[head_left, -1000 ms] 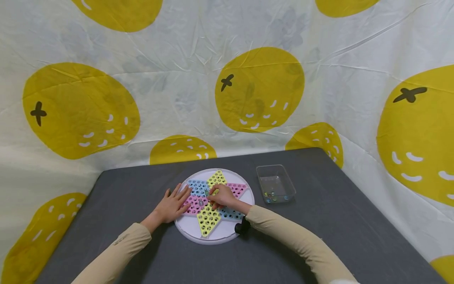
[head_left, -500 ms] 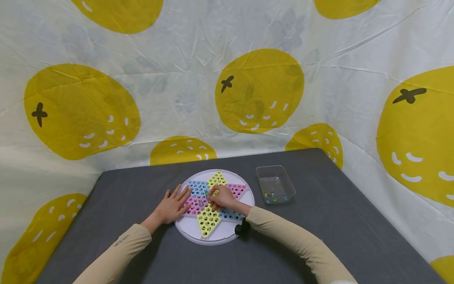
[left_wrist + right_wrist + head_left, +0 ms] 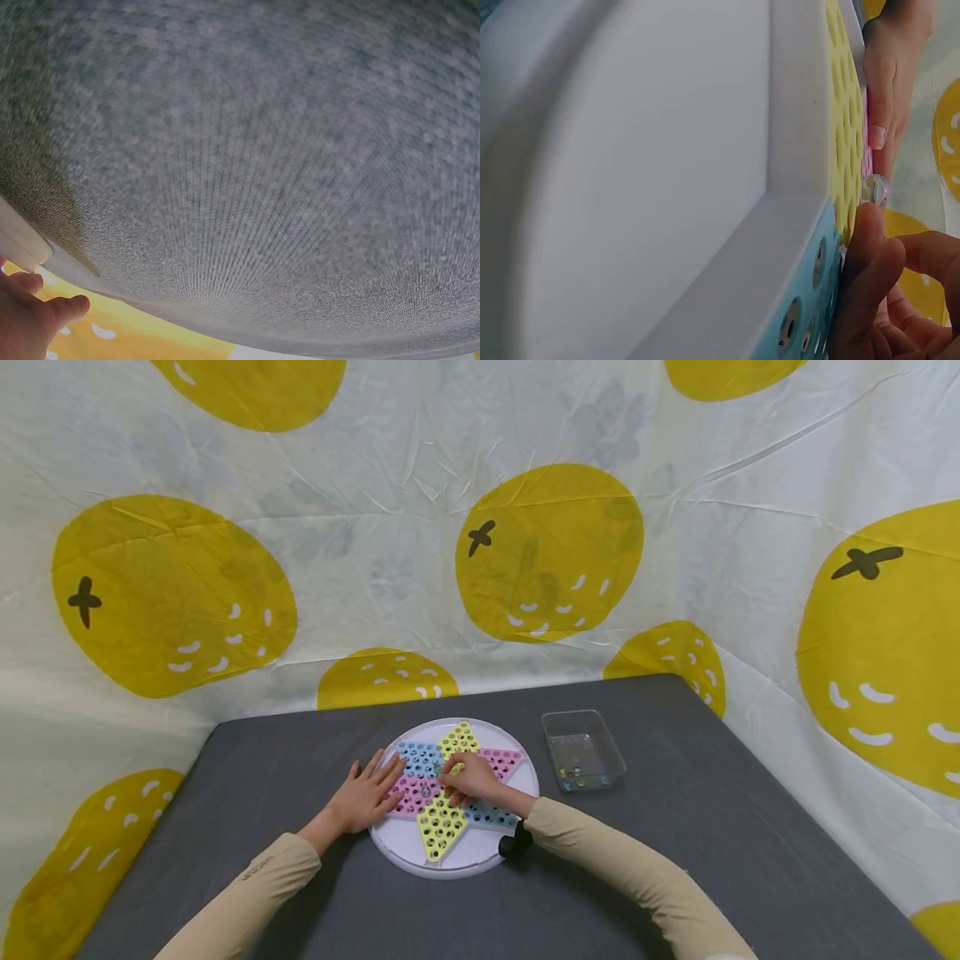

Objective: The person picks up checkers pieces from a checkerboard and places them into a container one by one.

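Left hand (image 3: 365, 793) flat, fingers straight, steadying round white plastic board (image 3: 403, 850) with coloured star on grey tabletop (image 3: 675, 827); right hand (image 3: 469, 777) fingers curled near clear glass marble (image 3: 874, 188) at star centre; pinch lightly, keep board pinned.

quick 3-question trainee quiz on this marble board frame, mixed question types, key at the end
1. True or false: the left hand lies flat with straight fingers on the left part of the round star board.
2. Where do the right hand fingertips work? A) inside the clear tray B) at the middle of the board, next to a clear marble C) on the bare grey table
3. Fill in: the clear tray, with a few marbles in its near end, stands to the ____ of the board on the grey table.

Key
1. True.
2. B; the clear marble sits right at the fingertips in the right wrist view.
3. Right.
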Available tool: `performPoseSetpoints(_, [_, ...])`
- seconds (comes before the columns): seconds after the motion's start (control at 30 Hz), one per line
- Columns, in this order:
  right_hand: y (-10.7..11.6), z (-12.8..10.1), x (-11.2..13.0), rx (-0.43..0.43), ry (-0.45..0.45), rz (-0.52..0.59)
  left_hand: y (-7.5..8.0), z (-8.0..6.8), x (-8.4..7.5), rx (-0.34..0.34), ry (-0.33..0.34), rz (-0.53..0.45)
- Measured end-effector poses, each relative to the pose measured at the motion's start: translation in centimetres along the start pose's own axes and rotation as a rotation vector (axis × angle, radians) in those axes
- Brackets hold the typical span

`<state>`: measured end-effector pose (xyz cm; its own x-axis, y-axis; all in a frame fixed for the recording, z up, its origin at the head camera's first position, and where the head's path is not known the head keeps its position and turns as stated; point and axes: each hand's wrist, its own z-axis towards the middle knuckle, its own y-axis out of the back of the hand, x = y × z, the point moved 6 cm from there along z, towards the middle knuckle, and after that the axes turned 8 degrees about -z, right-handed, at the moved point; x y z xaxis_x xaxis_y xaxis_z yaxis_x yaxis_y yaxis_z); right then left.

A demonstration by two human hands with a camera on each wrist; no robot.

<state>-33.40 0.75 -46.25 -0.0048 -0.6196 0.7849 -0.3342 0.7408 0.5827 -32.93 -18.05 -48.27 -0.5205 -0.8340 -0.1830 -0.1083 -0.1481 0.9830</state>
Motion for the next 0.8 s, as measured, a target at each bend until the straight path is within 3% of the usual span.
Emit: performPoseSetpoints(0.8, [1.3,-1.6,-0.7,0.077,0.039,0.034,0.2,-0.1,-0.2,-0.004,-0.009,-0.006])
